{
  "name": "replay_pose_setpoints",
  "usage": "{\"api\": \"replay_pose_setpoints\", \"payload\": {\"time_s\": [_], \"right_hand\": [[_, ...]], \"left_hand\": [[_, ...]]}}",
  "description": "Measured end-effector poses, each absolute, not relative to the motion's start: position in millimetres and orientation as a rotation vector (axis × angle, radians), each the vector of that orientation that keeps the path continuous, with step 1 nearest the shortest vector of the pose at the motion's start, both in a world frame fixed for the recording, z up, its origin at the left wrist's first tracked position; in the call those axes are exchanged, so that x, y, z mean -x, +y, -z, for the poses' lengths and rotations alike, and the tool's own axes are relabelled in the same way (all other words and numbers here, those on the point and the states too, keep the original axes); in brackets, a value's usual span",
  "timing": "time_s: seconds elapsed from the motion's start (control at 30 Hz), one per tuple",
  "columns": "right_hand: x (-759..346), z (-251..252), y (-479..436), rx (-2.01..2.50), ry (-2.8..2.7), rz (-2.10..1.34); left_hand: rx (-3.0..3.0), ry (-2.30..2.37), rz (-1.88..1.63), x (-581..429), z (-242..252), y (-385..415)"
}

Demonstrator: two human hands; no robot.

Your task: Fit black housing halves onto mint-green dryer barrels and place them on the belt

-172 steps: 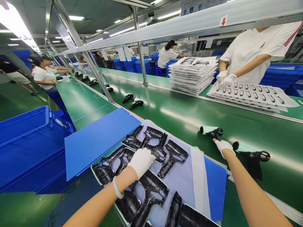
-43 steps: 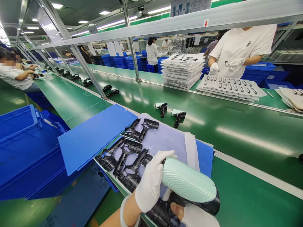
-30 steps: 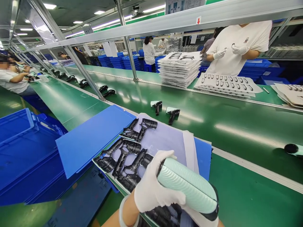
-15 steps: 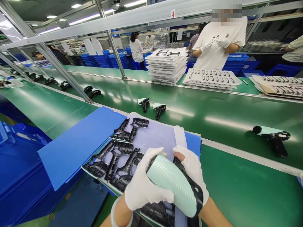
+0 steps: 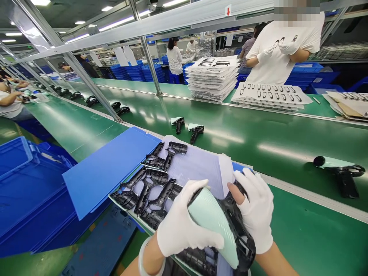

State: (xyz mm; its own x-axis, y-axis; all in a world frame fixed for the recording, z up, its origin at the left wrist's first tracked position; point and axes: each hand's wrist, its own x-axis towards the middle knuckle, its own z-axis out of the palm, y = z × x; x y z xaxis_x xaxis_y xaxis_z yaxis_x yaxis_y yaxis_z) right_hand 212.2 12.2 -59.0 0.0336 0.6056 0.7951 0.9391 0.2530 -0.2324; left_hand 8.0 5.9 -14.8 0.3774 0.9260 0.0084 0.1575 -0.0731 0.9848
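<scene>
Wide green conveyor belt (image 5: 258,142) runs across the whole scene; on it, two small mint-and-black units (image 5: 186,125) lie side by side in the middle, and a third unit (image 5: 339,170) sits well apart to the right; across the belt, a tall stack of white trays (image 5: 212,78) stands beside a flat sheet of small black parts (image 5: 270,96), with a person in a white shirt (image 5: 284,46) behind it, gloved hands raised at the chest; near side now, blue crates (image 5: 28,184) on the left, a blue board (image 5: 109,168) leaning over them; beside that, a pale sheet (image 5: 195,166) carrying black housing shells (image 5: 149,184) laid touching one another; and right at the bottom, the action: left hand (image 5: 184,230), white-gloved, is wrapped tight around the mint ribbed barrel (image 5: 211,218); right hand (image 5: 255,211), gloved too, is clasped on the black shell (image 5: 238,230) pressed against that barrel; both parts are held just above the near edge of the sheet.
</scene>
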Motion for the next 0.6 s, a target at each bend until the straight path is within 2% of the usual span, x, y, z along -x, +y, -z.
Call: {"api": "replay_pose_setpoints", "payload": {"time_s": [0.27, 0.6], "right_hand": [[-205, 21, 9, 1.344, -1.758, 0.852], [-211, 16, 6, 1.131, -1.874, 1.118]], "left_hand": [[-1.542, 1.043, -0.921, -6, 21, 5], [-1.479, 1.11, -0.773, -4, 11, 9]]}}
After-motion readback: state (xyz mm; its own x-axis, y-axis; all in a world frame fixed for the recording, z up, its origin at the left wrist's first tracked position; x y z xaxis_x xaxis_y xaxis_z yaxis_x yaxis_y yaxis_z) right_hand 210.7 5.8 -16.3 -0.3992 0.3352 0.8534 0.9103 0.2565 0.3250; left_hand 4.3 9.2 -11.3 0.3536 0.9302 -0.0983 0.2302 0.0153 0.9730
